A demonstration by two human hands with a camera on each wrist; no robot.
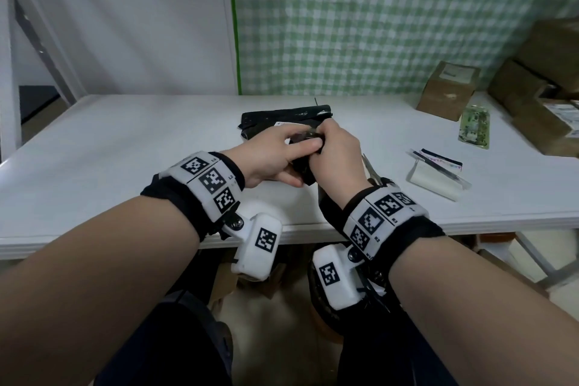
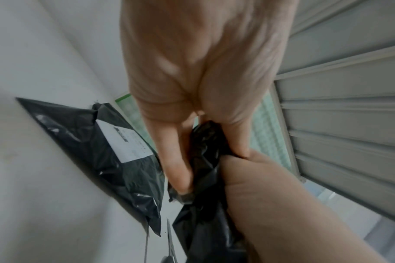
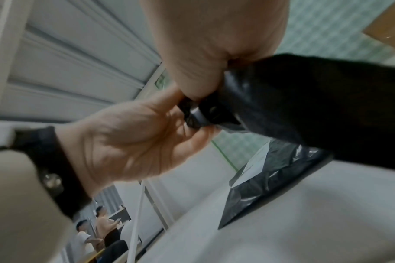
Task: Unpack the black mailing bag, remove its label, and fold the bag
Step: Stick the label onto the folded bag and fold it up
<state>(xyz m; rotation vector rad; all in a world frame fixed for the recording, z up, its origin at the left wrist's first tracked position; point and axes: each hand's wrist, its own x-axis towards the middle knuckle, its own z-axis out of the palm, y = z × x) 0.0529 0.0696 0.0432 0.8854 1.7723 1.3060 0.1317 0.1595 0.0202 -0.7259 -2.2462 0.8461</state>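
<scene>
Bag (image 1: 305, 168) up off the table (image 1: 125, 147) and bunched between both hands, a crumpled wad of thin black film held above the near half of the tabletop. Left hand (image 1: 272, 155) has its thumb and fingers pinched round the scrunched end; the left wrist view shows a fingertip dug into the folds. Right hand (image 1: 336, 155) is closed in a fist round the same wad, with the rest of the film trailing down past the wrist. Whether its label is already off cannot be told, since no label shows on the held piece. Looks soft and very light, this film, glossy too, so likely slippery and springy: it should flatten better if taken by corners or a straight edge and smoothed on the table before creasing, rather than squeezed in the middle. Just beyond the hands lies a second black bag (image 1: 282, 119), flat on the table, with a white label (image 2: 126, 141) on it. To the right, scissors (image 1: 371, 168) peek out beside the right wrist, then a clear packet (image 1: 438, 174), a green pouch (image 1: 474, 128), and cardboard boxes (image 1: 448, 89) at the far right edge.
</scene>
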